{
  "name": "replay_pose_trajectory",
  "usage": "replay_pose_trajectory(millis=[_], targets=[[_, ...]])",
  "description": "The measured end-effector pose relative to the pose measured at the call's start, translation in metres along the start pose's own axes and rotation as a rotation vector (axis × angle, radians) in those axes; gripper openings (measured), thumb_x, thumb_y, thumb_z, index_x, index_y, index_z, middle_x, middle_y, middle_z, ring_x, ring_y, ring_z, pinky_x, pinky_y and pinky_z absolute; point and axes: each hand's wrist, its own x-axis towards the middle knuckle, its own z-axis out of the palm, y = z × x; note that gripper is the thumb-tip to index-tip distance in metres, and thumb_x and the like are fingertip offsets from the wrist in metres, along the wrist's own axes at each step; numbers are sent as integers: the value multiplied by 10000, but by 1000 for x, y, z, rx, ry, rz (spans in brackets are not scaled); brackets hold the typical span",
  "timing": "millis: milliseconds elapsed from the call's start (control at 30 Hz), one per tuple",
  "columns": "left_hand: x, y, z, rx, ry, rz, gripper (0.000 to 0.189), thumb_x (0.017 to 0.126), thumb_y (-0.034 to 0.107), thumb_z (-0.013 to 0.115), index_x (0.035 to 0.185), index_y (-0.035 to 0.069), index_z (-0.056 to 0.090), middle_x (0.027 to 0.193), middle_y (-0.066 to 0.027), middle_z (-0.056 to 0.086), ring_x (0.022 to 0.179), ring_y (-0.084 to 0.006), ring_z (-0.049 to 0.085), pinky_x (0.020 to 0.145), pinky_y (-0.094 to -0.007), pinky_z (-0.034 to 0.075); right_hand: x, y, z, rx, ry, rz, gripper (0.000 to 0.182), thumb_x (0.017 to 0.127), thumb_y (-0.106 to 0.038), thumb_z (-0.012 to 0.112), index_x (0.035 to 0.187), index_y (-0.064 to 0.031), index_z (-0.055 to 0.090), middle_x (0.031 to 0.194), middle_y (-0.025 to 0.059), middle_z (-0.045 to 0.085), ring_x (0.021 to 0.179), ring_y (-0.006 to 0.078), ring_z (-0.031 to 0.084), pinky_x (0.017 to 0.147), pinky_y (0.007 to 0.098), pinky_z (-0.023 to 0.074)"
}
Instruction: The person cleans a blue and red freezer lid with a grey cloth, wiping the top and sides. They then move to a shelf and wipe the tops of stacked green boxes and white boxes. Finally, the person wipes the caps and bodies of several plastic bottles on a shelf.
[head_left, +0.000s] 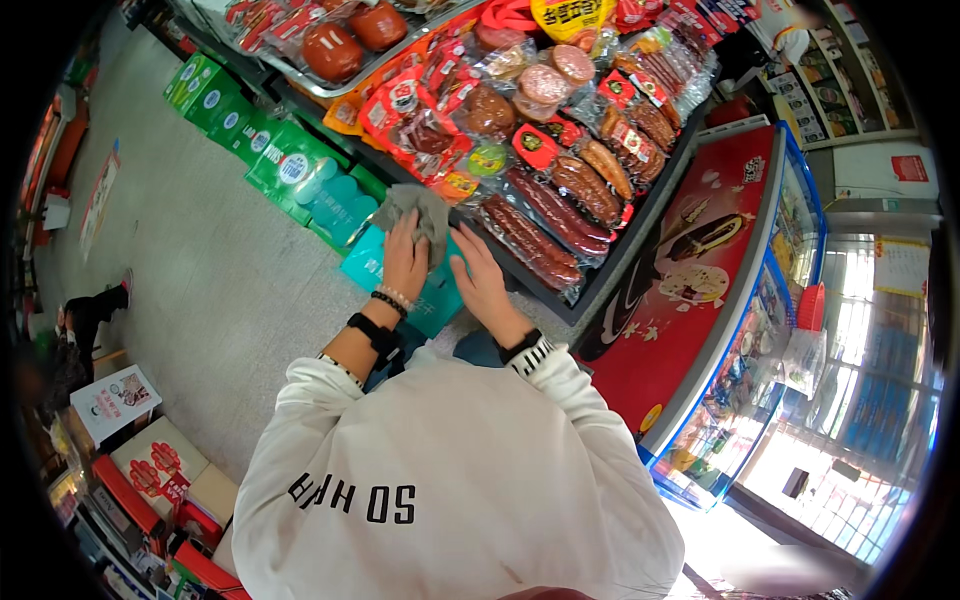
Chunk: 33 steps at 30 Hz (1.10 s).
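My left hand (405, 259) lies palm down on a crumpled grey cloth (416, 214), over the near corner of a dark display tray and the teal carton (364, 262) below it. My right hand (482, 274) is beside it at the tray's near edge, fingers apart, with nothing seen in it. The tray (551, 300) holds vacuum-packed sausages (529, 240), sliced round meats (544, 84) and red packets of meat (412, 131). Bracelets and a black band are on my left wrist, and another black band is on my right.
Green cartons (281, 169) line the tray's left side. A metal tray (330, 90) with packed meats stands beyond. A red freezer (690, 262) with a blue-edged glass top is on the right. A person (94, 315) is at the far left, another (787, 41) at the top right.
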Motion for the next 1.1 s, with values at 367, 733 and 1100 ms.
replay_pose_trajectory(millis=[367,733,1100], targets=[[9,-22,-36,139,-20,110,715,779,202,627,1358,-27,276,1411,-256,242,1282,-415,267,1015,-518,257,121,12,90,-131,92,-141,304,769,-64,582,1072,-62,576,1109,184,519,1027,375,491,848,427,438],[-5,-34,-32,540,-311,108,719,855,414,465,1375,-35,253,1443,-233,208,1355,-375,157,1063,-536,158,87,31,52,-697,-53,-102,372,743,-195,633,1092,-73,586,1210,117,512,1081,293,475,880,399,421],[-3,-34,-28,602,-346,124,726,865,411,455,1378,-51,234,1455,-248,163,1346,-408,145,1048,-570,128,-62,67,-52,-764,58,14,329,698,-69,632,1026,-55,603,1177,107,526,1032,283,490,867,372,444]])
